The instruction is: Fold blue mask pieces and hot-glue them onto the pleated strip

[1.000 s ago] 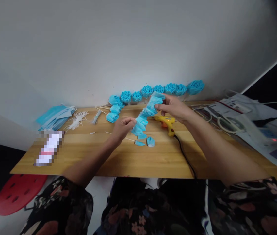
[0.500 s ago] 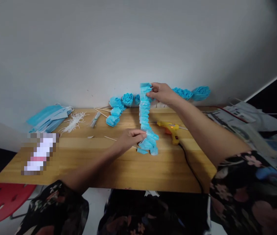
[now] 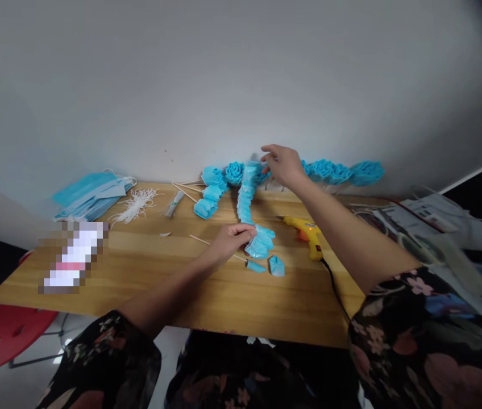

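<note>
A long pleated blue strip [image 3: 246, 201] runs across the wooden table [image 3: 147, 284] from the middle toward the wall. My left hand [image 3: 229, 240] pinches its bunched lower end [image 3: 261, 241]. My right hand [image 3: 282, 166] is at the strip's upper end by the wall, its fingers apart and the index finger stretched out. I cannot tell whether those fingers touch the strip. Two small blue folded pieces [image 3: 277, 265] and a thin wooden skewer [image 3: 202, 241] lie just below my left hand.
Blue paper roses [image 3: 339, 171] line the wall. A yellow glue gun [image 3: 310, 231] with a black cord [image 3: 335, 287] lies right of the strip. Blue face masks [image 3: 90, 194] and white ear loops [image 3: 136, 204] sit at back left. Papers [image 3: 428, 224] cover the right. A red stool [image 3: 6, 338] stands lower left.
My right hand lowered the strip's top end toward the roses at the wall and spread its fingers. The strip now slants along the table. My left hand stayed pinched on the lower end.
</note>
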Motion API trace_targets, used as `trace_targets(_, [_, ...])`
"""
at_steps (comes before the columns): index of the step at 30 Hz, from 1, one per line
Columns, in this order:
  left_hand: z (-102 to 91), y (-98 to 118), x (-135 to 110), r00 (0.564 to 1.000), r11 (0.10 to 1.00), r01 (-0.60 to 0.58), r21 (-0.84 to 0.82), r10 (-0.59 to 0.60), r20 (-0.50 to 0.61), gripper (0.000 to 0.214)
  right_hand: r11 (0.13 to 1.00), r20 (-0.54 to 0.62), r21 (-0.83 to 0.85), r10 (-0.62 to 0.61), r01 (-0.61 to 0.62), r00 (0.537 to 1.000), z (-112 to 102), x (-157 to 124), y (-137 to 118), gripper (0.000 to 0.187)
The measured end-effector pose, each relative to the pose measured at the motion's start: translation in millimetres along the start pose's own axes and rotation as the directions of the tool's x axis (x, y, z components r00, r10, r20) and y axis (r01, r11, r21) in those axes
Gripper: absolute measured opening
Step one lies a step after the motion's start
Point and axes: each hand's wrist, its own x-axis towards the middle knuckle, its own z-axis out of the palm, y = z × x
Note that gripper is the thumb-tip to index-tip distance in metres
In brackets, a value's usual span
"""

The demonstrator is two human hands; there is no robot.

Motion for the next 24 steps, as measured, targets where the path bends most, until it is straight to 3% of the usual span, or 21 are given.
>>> trace_targets(2, [-0.6,0,1,1.000,1.000,0.010,-0.014,-0.010,-0.004,0.050,0.982,0.000,0.186,0.041,-0.041,0.999,-11,-12,-1,0.029])
trace_targets(4, [-0.8,0,1,1.000,1.000,0.017,-0.023,-0.017,-0.001,0.050,0.916,0.072,0.374,0.128,-0.146,0.989,-19,-28,-2,0.027])
trace_targets(8, [-2.1,0,2,1.000,0.999,0.031,-0.026,-0.031,-0.007,0.050,0.779,0.213,0.558,0.199,-0.287,0.957,-28,-55,1,0.034])
trace_targets(11, [-5.5,-2,5,0.999,1.000,0.023,-0.020,-0.024,-0.033,0.049,0.762,0.221,0.584,0.181,-0.279,0.958,-31,-68,6,0.046])
trace_targets(14, [-10.6,-5,8,0.999,1.000,0.012,-0.020,-0.013,-0.032,0.046,0.813,0.170,0.542,0.143,-0.213,0.975,-34,-81,12,0.052])
trace_targets(18, [-17.3,-10,13,0.999,1.000,-0.002,-0.001,0.002,-0.040,0.045,0.881,0.102,0.446,0.127,-0.159,0.987,-40,-104,23,0.044])
trace_targets(24, [-21.4,-11,14,0.999,1.000,0.004,0.028,-0.003,-0.039,0.037,0.899,0.011,0.368,0.250,-0.237,0.968,-62,-137,49,0.031])
